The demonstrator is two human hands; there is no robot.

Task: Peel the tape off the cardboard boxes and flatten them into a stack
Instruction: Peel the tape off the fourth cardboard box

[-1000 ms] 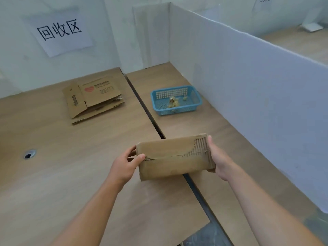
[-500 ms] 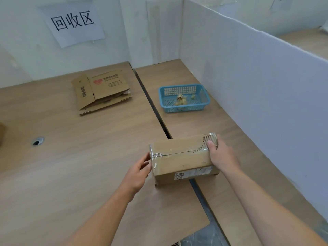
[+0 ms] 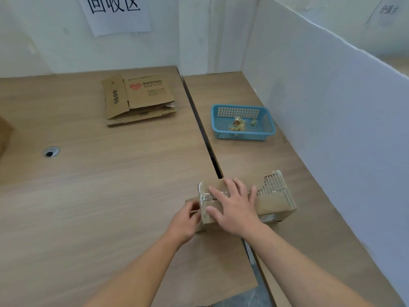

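On top of the cardboard box (image 3: 272, 201), the right hand (image 3: 235, 206) is lying flat with its fingers spread apart, pressing down and not gripping anything. At the box's left end, the left hand (image 3: 184, 220) is touching the shiny tape (image 3: 204, 199) with its fingertips (image 3: 194, 207) close together; whether they are pinching the tape is hard to tell. The box is sitting on the table (image 3: 110, 196), right over the dark gap where two tabletops are meeting. Its top right part is looking torn, with the wavy inside showing. Farther back on the right, a blue basket (image 3: 269, 122) is holding small yellowish scraps (image 3: 238, 125). Back on the left, a stack of flattened boxes (image 3: 139, 99) is lying flat, well apart from the hands. A paper sign (image 3: 117, 13) is hanging on the wall.
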